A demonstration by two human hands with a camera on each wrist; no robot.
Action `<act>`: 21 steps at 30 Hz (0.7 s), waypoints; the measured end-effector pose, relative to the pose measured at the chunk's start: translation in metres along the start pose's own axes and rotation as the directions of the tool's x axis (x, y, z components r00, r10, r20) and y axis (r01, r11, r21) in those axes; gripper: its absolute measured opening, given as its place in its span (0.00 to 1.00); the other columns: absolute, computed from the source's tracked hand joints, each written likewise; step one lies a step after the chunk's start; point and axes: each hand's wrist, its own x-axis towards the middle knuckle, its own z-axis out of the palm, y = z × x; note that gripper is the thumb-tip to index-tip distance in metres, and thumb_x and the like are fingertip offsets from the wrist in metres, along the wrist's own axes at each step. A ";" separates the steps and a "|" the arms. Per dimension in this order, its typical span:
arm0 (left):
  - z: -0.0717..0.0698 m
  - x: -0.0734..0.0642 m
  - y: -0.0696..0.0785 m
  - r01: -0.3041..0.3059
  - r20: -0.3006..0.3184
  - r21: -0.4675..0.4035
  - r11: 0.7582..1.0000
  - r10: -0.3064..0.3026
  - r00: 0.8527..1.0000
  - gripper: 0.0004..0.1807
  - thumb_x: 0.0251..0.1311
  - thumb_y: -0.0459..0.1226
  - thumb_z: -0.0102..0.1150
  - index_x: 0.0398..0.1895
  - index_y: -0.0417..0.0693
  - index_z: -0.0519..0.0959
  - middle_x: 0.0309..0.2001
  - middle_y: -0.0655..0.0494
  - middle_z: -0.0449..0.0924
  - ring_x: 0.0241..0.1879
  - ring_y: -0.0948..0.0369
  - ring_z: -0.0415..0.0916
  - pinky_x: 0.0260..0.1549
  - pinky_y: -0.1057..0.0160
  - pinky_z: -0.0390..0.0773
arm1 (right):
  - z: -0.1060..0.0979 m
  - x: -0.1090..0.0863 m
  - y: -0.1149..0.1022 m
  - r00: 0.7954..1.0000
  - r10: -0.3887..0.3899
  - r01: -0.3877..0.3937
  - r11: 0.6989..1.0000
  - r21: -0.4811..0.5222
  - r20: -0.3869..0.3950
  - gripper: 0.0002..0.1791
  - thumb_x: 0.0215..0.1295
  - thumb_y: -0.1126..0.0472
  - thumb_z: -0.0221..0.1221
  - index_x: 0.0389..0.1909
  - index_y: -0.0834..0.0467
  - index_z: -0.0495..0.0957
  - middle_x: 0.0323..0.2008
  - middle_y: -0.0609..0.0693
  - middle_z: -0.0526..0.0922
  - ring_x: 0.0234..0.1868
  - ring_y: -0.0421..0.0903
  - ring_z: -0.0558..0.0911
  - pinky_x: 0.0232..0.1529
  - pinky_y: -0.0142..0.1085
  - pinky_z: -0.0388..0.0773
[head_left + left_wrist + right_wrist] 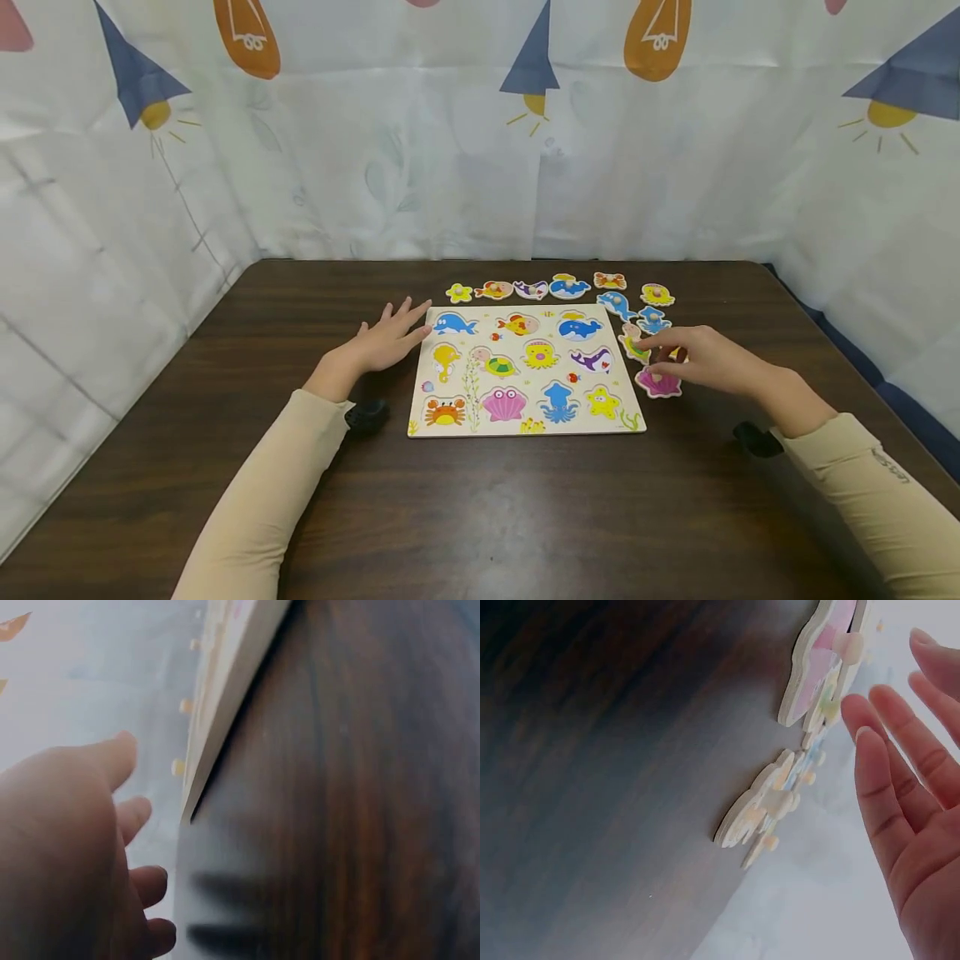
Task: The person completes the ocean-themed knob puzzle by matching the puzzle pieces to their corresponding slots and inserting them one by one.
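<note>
A wooden sea-animal puzzle board (489, 383) lies flat on the table, its pictured spots in full view. My left hand (382, 340) is at its upper left edge with fingers spread; whether it touches the board I cannot tell. My right hand (708, 360) hovers by the knobbed pieces at the board's right side, fingers loosely bent. In the right wrist view nothing is between those fingers (885, 765). Nearest to them are the pink shell piece (658, 384) and the turtle piece (634, 343). Behind the fingers, a yellow piece (677, 353) is partly hidden.
Along the board's far edge lie a yellow starfish (459, 292), a fish (494, 290), a purple whale (531, 289) and a blue whale (568, 287). Crab (610, 281), dolphin (617, 306), octopus (657, 294) and squid (653, 320) pieces sit at the back right. A patterned curtain (450, 167) hangs behind the table.
</note>
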 end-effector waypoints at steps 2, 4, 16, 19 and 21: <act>0.002 0.000 -0.003 -0.006 0.007 -0.008 1.000 0.006 1.000 0.39 0.80 0.60 0.35 0.85 0.57 0.42 0.82 0.40 0.30 0.79 0.37 0.23 0.66 0.24 0.28 | 0.000 0.000 0.002 1.000 0.001 -0.001 1.000 0.019 0.008 0.22 0.63 0.65 0.71 0.58 0.63 0.84 0.41 0.46 0.87 0.36 0.43 0.78 0.36 0.34 0.80; 0.003 0.000 -0.005 -0.014 0.007 -0.011 1.000 0.014 1.000 0.39 0.79 0.60 0.35 0.85 0.57 0.42 0.82 0.40 0.31 0.79 0.37 0.24 0.66 0.24 0.27 | -0.001 0.000 0.003 0.999 0.016 -0.017 0.998 0.054 0.031 0.21 0.64 0.65 0.71 0.58 0.63 0.84 0.42 0.47 0.86 0.36 0.43 0.78 0.35 0.34 0.80; 0.006 -0.003 -0.004 -0.040 0.010 0.062 0.997 0.040 0.999 0.39 0.78 0.56 0.45 0.85 0.56 0.46 0.82 0.38 0.33 0.79 0.36 0.25 0.66 0.24 0.28 | 0.000 0.004 0.014 0.981 0.080 -0.108 0.982 0.155 0.177 0.18 0.65 0.60 0.70 0.54 0.61 0.86 0.37 0.44 0.82 0.37 0.45 0.77 0.36 0.34 0.79; 0.006 -0.003 -0.006 -0.035 0.012 0.076 0.997 0.034 0.999 0.39 0.79 0.56 0.45 0.85 0.56 0.47 0.82 0.38 0.33 0.78 0.35 0.25 0.66 0.24 0.29 | 0.001 0.006 0.016 0.978 0.087 -0.117 0.981 0.153 0.189 0.17 0.65 0.60 0.70 0.53 0.60 0.87 0.37 0.44 0.82 0.37 0.45 0.76 0.36 0.33 0.78; 0.007 -0.003 -0.006 -0.033 0.016 0.082 0.996 0.031 0.999 0.39 0.79 0.56 0.44 0.85 0.57 0.47 0.82 0.38 0.33 0.78 0.35 0.25 0.66 0.24 0.30 | 0.003 0.006 0.017 0.977 0.094 -0.123 0.981 0.149 0.193 0.16 0.65 0.60 0.70 0.52 0.59 0.87 0.37 0.44 0.82 0.37 0.45 0.76 0.35 0.33 0.77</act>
